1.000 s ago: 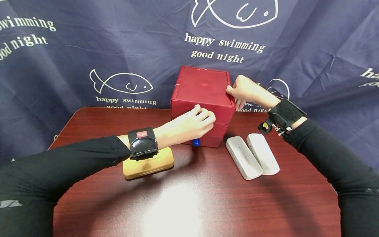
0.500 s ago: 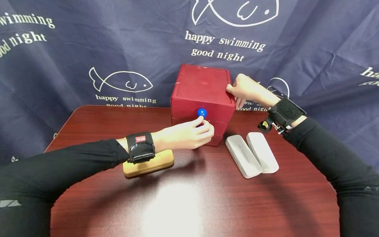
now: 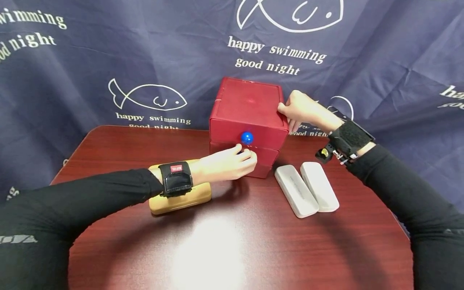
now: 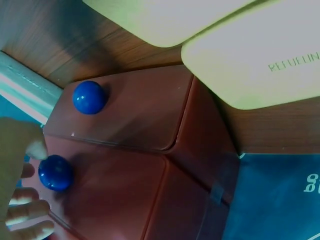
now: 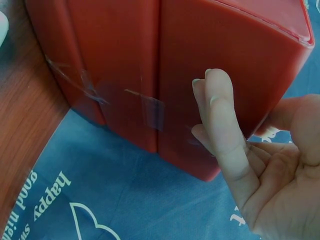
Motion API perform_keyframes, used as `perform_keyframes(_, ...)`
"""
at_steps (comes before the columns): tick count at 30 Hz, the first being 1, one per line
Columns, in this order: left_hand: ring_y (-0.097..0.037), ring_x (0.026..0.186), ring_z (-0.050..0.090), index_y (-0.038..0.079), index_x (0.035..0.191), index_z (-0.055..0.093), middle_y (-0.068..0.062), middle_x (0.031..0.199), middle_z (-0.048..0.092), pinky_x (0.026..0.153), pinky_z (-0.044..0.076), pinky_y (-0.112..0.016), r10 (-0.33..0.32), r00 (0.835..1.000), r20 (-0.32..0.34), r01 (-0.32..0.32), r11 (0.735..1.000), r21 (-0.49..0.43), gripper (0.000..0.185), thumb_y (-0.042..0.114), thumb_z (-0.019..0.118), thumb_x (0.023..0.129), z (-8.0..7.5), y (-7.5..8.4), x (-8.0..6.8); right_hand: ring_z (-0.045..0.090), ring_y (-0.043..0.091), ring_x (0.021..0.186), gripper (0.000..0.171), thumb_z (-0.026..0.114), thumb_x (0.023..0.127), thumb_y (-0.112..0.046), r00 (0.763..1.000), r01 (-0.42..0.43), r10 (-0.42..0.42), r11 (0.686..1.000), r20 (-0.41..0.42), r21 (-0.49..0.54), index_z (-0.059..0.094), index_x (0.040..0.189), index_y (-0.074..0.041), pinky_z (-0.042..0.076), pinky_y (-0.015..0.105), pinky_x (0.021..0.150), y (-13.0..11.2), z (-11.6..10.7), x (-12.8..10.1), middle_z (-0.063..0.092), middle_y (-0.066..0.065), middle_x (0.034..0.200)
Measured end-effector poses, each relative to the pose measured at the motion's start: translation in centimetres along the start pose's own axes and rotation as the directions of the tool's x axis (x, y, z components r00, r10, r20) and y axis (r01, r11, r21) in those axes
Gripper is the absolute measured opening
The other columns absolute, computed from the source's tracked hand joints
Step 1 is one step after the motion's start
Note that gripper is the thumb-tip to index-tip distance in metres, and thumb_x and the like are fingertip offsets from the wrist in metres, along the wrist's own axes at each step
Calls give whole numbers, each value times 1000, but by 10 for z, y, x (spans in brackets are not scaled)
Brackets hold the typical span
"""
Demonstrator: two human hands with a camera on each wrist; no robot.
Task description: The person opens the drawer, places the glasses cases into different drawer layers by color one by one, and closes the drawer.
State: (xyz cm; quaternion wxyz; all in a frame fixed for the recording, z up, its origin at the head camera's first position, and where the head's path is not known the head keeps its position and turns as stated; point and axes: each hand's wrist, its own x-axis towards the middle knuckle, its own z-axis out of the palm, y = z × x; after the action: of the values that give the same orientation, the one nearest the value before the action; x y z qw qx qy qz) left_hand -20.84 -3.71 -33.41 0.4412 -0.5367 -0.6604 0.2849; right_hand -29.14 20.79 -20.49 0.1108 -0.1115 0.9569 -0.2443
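Note:
A red drawer box (image 3: 250, 98) with blue ball knobs stands at the back of the table. My left hand (image 3: 225, 164) is at its front, with thumb and index finger at the middle blue knob (image 4: 56, 172). That knob lies beside the thumb tip in the left wrist view. The fingers stay loosely bent, not wrapped round it, and contact is unclear. Above them in the head view, the top blue knob (image 3: 247, 138) is uncovered. My right hand (image 3: 301, 108) grips the box's right upper edge, thumb on one side of the edge and fingers (image 5: 220, 125) against the side wall.
A yellow glasses case (image 3: 181, 200) lies under my left wrist, partly covered. To the right of the box, a grey-white case (image 3: 296, 191) and a whiter case (image 3: 320, 187) lie side by side on the reddish wooden table (image 3: 282, 249). A blue curtain (image 3: 203, 48) hangs behind.
My left hand has moved down from the top knob, uncovering it, to the middle knob, and slightly left. The right hand keeps its place on the box.

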Motion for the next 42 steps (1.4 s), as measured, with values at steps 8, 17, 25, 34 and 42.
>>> perform_keyframes(8, -20, 97, 56, 9, 112, 67, -6, 109, 59, 83, 52, -34, -18, 999, 30, 19, 999, -39, 17, 10, 60, 96, 11, 5, 0, 67, 16, 42, 53, 43, 97, -20, 1000, -1, 1, 1000, -10, -9, 60, 51, 0, 57, 29, 47, 0, 1, 0, 64, 9, 47)
perform_keyframes(17, -19, 97, 57, 10, 106, 67, -5, 107, 59, 80, 50, -33, -14, 1000, 28, 16, 997, -70, 12, 11, 63, 95, 13, 2, 3, 66, 16, 41, 53, 43, 97, -19, 1000, 2, -3, 1000, -21, -13, 61, 51, 0, 57, 30, 47, 0, 0, 0, 64, 9, 47)
perform_keyframes(25, -18, 96, 57, 13, 106, 68, -4, 105, 58, 73, 48, -28, -27, 1000, 14, 28, 997, -66, 13, 13, 66, 93, 18, 1, 3, 66, 16, 40, 52, 43, 97, -19, 1000, 5, -6, 1000, -31, -16, 59, 50, -2, 56, 29, 46, 1, 1, 0, 64, 8, 46)
perform_keyframes(34, -17, 97, 58, 14, 102, 66, -3, 105, 58, 71, 48, -25, -44, 999, 7, 45, 995, -87, 9, 9, 63, 95, 22, 2, 5, 67, 16, 41, 53, 43, 97, -19, 1000, 1, -1, 1000, -22, -3, 59, 50, -2, 57, 30, 47, 1, 2, 1, 64, 8, 47)
perform_keyframes(42, -16, 100, 58, 14, 101, 66, -2, 104, 58, 73, 49, -23, -38, 999, 22, 40, 995, -89, 7, 10, 64, 95, 24, 1, 9, 67, 16, 42, 53, 43, 98, -19, 1000, -9, 9, 1000, -13, 20, 57, 49, -2, 57, 29, 47, 0, 1, 1, 64, 8, 48)
